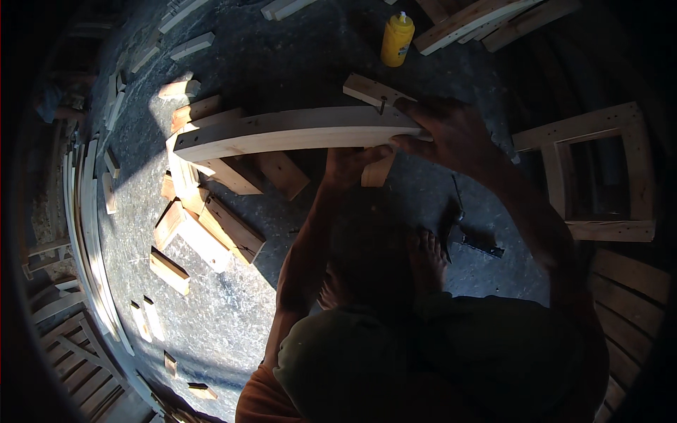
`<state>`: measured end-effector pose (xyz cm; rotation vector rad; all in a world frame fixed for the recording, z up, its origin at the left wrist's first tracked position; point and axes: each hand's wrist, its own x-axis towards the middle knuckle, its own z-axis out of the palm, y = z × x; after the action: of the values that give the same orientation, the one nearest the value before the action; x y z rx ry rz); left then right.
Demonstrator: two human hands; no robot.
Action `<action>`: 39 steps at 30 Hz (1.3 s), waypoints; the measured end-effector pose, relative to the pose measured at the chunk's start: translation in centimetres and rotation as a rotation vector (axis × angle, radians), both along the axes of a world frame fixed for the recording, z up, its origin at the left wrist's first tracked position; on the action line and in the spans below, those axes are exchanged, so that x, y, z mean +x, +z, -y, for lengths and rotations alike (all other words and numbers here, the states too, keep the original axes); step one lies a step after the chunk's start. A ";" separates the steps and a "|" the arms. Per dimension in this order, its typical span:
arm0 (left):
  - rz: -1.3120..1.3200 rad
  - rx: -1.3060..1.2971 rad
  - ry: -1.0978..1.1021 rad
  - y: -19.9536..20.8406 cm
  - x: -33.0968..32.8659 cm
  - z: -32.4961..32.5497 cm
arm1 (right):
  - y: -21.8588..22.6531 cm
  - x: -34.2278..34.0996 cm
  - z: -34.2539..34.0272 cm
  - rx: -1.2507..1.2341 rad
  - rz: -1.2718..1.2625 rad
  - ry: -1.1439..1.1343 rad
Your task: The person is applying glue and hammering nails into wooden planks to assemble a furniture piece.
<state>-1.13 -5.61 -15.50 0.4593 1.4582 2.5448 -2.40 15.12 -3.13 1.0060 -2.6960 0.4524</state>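
A long pale wooden board [282, 134], with dark holes near its left end, lies crosswise in front of me. My right hand [441, 130] is closed around its right end, thumb along the near edge. A short wood block [370, 89] meets the board's far side there at an angle, beside those fingers. A small dark nail-like piece [382, 106] stands out where the two meet. My left hand [352, 163] grips the board from its near underside, right of the middle; part of its fingers is hidden. Just below the board, a small wood piece [379, 171] shows beside my left hand.
Wood offcuts [229, 225] lie heaped in the sunlit patch at left. A yellow squeeze bottle [398, 40] stands beyond the board. A dark tool [479, 241] lies by my right foot [427, 261]. A wooden frame [642, 169] is at right; long strips [92, 233] line the left.
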 end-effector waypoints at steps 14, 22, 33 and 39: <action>0.009 -0.214 0.046 0.1 3.1 1.0 | 0.5 3.3 1.0 0.076 -0.078 0.001; -0.026 0.057 -0.009 -1.4 5.7 0.6 | 0.8 6.0 1.3 0.091 -0.057 -0.007; -0.235 -0.129 0.185 -0.1 3.4 0.4 | 1.7 5.0 1.2 0.182 0.091 0.061; -0.292 -0.149 0.208 -0.7 2.6 -0.5 | 0.7 4.9 1.3 0.172 0.024 -0.014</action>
<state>1.43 -5.06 -16.16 0.7151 1.8721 2.5815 2.55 13.82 -2.41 1.0304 -2.8001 0.2349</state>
